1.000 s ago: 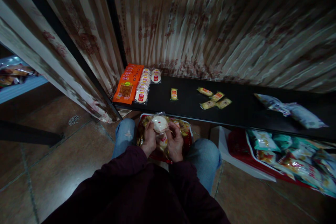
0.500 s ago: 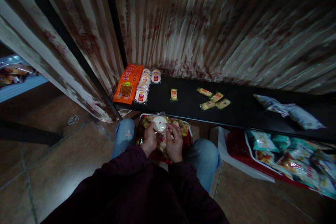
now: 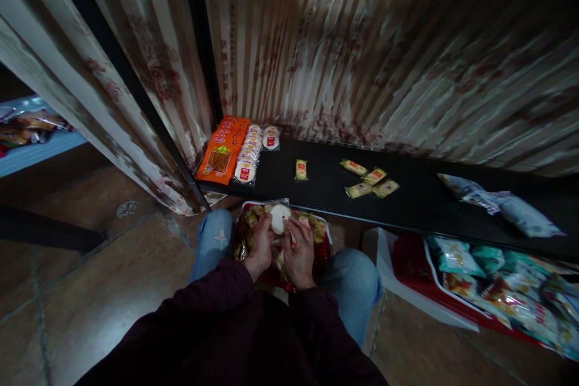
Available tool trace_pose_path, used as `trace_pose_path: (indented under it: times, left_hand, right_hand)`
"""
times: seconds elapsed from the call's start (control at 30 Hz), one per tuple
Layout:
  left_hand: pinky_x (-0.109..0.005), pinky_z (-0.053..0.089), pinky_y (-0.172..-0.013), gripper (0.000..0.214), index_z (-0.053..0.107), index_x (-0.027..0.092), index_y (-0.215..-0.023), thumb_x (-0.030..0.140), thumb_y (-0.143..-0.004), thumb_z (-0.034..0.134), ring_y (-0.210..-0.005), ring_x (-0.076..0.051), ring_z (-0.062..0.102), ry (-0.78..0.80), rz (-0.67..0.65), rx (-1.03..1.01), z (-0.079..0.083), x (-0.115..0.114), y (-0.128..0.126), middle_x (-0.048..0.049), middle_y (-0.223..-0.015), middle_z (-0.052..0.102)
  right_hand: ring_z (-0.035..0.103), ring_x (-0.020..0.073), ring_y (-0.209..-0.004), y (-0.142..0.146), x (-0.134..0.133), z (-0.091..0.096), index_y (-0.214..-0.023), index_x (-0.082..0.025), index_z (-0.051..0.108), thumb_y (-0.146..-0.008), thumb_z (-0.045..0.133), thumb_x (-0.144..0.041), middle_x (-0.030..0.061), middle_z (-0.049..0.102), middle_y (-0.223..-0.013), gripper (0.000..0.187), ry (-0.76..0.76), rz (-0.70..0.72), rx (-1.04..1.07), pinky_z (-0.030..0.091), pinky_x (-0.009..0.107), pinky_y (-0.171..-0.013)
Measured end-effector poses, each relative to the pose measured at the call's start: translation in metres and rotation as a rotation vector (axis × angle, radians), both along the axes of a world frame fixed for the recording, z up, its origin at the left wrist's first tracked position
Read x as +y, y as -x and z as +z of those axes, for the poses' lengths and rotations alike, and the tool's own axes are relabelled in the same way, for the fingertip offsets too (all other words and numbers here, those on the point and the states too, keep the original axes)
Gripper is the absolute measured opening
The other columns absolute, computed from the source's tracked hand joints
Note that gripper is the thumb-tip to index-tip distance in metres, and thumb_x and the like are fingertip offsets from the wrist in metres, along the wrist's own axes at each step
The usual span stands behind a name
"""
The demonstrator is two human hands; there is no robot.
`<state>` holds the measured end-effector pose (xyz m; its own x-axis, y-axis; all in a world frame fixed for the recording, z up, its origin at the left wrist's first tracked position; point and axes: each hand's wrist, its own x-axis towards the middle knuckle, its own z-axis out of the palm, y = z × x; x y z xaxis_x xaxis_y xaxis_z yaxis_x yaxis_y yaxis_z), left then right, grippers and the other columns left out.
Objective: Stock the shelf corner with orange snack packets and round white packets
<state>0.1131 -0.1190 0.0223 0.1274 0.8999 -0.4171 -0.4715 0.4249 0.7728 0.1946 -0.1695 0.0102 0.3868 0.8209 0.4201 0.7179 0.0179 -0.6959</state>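
A round white pastry in a clear wrapper (image 3: 279, 216) is held upright between both hands over a red basket (image 3: 322, 253) of wrapped snacks that rests between my knees. My left hand (image 3: 260, 246) grips its left side with fingers curled. My right hand (image 3: 299, 249) pinches its right edge, and other wrapped packs lie under the fingers. On the black shelf (image 3: 420, 199) ahead lie a row of similar white pastries (image 3: 248, 157) beside orange packs (image 3: 222, 149).
A single yellow packet (image 3: 301, 169) and a small cluster of yellow packets (image 3: 371, 180) lie mid-shelf, pale bags (image 3: 502, 202) at its right. A second red bin of colourful snack bags (image 3: 493, 280) stands on the tiled floor at the right. Striped wallpaper backs the shelf.
The white pastry has tipped from lying face-up to standing on edge between my hands. The view has shifted slightly downward.
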Motion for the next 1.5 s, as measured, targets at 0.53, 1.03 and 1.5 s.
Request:
trace_pose_path:
  times: [0.53, 1.03, 1.5]
  left_hand:
    - [-0.030, 0.047, -0.085, 0.022, 0.064, 0.025, -0.098, 0.026, -0.079, 0.053, -0.092, -0.018, 0.061, -0.214, -0.116, 0.147, 0.010, -0.003, 0.006, -0.0022, -0.102, 0.067]
    - [-0.034, 0.045, -0.091, 0.028, 0.066, 0.022, -0.097, 0.012, -0.073, 0.056, -0.099, -0.020, 0.058, -0.392, -0.053, 0.352, -0.003, 0.006, 0.003, -0.0058, -0.104, 0.064]
    - [-0.031, 0.047, -0.080, 0.034, 0.061, 0.020, -0.102, 0.007, -0.072, 0.052, -0.086, -0.018, 0.061, -0.357, 0.006, 0.390, -0.003, 0.040, 0.000, -0.0061, -0.098, 0.066]
  right_hand:
    - [0.059, 0.0260, -0.111, 0.008, 0.002, 0.005, -0.127, -0.019, 0.054, -0.084, 0.054, -0.044, 0.0132, 0.062, -0.123, 0.050, 0.116, 0.055, 0.401, 0.045, 0.044, -0.095]
    - [0.062, 0.0219, -0.096, 0.004, 0.015, -0.003, -0.116, -0.015, 0.061, -0.087, 0.043, -0.053, 0.0121, 0.067, -0.110, 0.051, 0.133, -0.089, 0.695, 0.048, 0.035, -0.085]
    - [0.061, 0.0242, -0.103, -0.015, 0.058, -0.009, -0.119, -0.016, 0.054, -0.081, 0.053, -0.045, 0.0139, 0.065, -0.115, 0.048, 0.043, -0.067, 0.658, 0.048, 0.042, -0.090]
